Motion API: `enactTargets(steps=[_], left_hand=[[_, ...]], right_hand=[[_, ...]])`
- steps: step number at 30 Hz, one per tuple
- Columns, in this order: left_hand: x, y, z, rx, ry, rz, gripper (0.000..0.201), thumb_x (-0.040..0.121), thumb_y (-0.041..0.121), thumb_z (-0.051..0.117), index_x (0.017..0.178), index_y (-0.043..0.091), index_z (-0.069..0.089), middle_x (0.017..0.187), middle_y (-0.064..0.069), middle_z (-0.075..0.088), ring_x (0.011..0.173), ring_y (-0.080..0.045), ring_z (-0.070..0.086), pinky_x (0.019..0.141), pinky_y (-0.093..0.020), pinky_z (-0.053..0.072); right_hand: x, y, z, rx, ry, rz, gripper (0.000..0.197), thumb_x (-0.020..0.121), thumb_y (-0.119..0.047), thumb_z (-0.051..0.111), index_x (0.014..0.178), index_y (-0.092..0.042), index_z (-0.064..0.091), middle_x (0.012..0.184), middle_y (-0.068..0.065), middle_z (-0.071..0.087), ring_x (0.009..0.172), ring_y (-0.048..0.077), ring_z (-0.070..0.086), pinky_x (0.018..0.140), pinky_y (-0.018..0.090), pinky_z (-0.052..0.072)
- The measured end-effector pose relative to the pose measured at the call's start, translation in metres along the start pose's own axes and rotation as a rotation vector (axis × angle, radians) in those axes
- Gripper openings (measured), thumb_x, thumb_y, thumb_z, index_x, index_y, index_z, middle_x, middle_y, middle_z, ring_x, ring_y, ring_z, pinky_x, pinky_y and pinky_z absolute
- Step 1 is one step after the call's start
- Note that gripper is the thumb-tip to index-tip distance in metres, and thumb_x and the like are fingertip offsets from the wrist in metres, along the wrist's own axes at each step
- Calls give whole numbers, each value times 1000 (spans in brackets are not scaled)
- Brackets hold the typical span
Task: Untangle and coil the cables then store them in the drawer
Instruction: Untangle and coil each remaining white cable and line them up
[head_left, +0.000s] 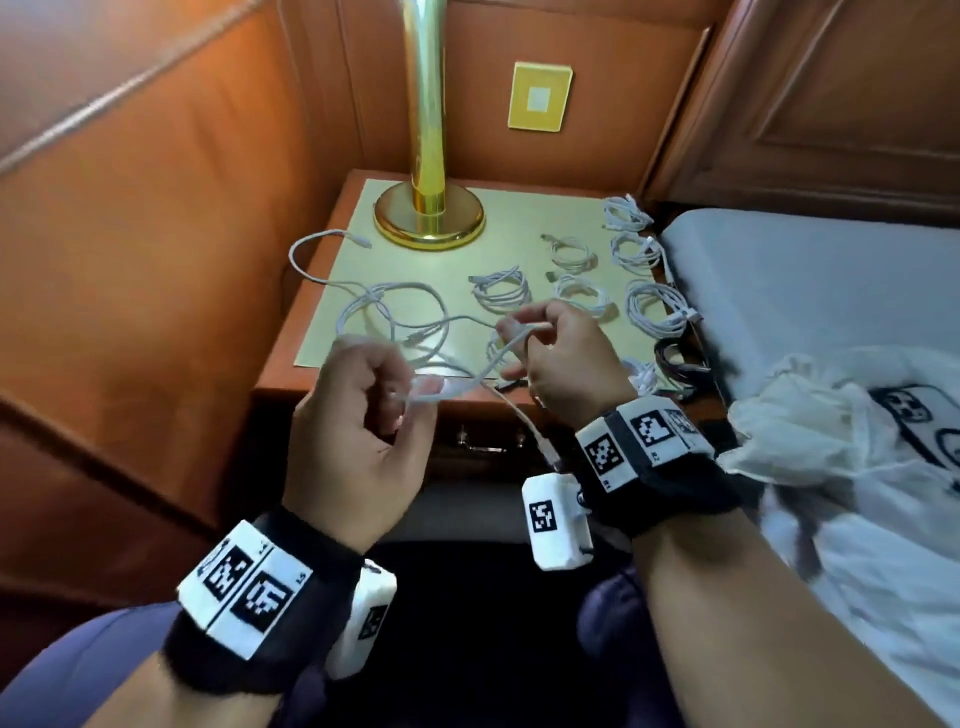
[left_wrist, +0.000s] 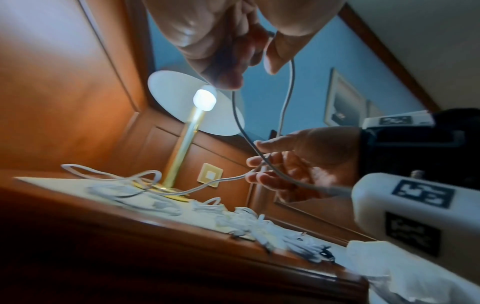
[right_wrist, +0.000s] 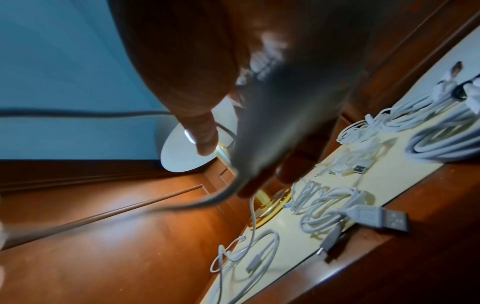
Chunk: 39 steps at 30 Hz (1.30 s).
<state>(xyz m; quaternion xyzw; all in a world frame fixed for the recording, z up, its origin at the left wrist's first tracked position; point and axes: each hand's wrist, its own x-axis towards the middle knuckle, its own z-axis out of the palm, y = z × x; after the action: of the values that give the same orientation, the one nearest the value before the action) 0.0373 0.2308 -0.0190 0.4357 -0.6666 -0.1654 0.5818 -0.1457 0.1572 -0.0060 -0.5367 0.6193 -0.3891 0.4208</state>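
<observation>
A white cable (head_left: 467, 384) stretches between my two hands above the nightstand's front edge. My left hand (head_left: 358, 415) pinches one stretch of it with curled fingers; in the left wrist view the cable (left_wrist: 244, 131) drops from that hand (left_wrist: 221, 41) in a loop. My right hand (head_left: 566, 358) grips the cable too, its fingers (left_wrist: 298, 164) curled round the strand. One plug end hangs down by my right wrist. The rest trails into a loose tangle (head_left: 395, 312) on the nightstand top (head_left: 343, 343). Several coiled white cables (head_left: 501, 288) lie to the right. The drawer (head_left: 480, 452) below is closed.
A brass lamp (head_left: 428, 208) stands at the back of the nightstand. A dark cable (head_left: 675, 364) lies at its right front corner. The bed (head_left: 831, 286) with white cloth adjoins on the right, and a padded wood panel (head_left: 156, 234) on the left.
</observation>
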Motion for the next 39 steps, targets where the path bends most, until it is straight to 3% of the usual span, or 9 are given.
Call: enactTargets(steps=[5,12,17,21,25,29,32,35,39], left_hand=[[-15,-12,-38,17,62,-240,13,84,30,62,86,26,50,70,2,63,58,-15,57,58,-26,46],[12,-51,-45,188,29,-426,20,87,16,71,76,15,54,53,6,46,45,-9,37,47,-21,32],[38,-75,-38,384,-311,-576,8,90,19,63,83,17,61,67,4,60,65,-11,55,57,-23,39],[54,-83,-28,168,-363,-683,16,83,25,50,86,17,64,54,8,49,45,-5,42,47,-18,28],[68,-83,-18,-235,-189,-924,28,89,-3,33,103,4,56,57,-3,38,40,-12,28,42,-23,19],[66,-90,-27,-230,93,-723,54,92,1,44,140,25,42,57,8,47,50,-11,42,51,-30,45],[61,-93,-38,73,-37,-354,66,86,10,51,136,51,43,66,4,58,62,-20,52,73,-40,52],[57,-87,-42,88,-172,-265,59,88,12,62,135,46,52,96,14,71,95,-9,67,97,-30,52],[45,-64,-54,180,-16,-169,9,92,26,61,89,30,69,82,11,70,76,-5,64,70,-18,48]], right_hand=[[-2,-6,16,-49,-142,49,32,100,-42,53,111,-13,60,97,8,67,68,18,71,80,47,57],[29,-15,35,54,33,-189,13,95,-24,64,108,-24,62,117,1,67,88,9,72,80,38,60],[49,-27,31,533,6,-271,49,78,4,45,119,-11,67,121,2,70,108,16,68,75,29,53],[60,-30,34,573,33,-305,24,88,-17,55,102,-18,75,111,1,75,102,22,69,78,32,49],[64,-30,47,504,-43,-404,29,92,9,51,107,-6,71,100,6,76,79,21,71,70,29,51],[54,-31,55,512,-187,-424,45,83,25,43,110,-1,68,83,11,73,71,21,67,67,27,51],[37,-34,62,456,-272,-441,44,70,28,39,82,4,73,68,11,67,66,20,62,65,22,49],[17,-39,66,372,-387,-539,41,60,26,39,58,-3,68,60,8,62,63,21,57,64,22,44],[-15,-38,64,344,-406,-572,38,58,25,40,54,-4,65,59,8,60,63,24,56,65,29,43]])
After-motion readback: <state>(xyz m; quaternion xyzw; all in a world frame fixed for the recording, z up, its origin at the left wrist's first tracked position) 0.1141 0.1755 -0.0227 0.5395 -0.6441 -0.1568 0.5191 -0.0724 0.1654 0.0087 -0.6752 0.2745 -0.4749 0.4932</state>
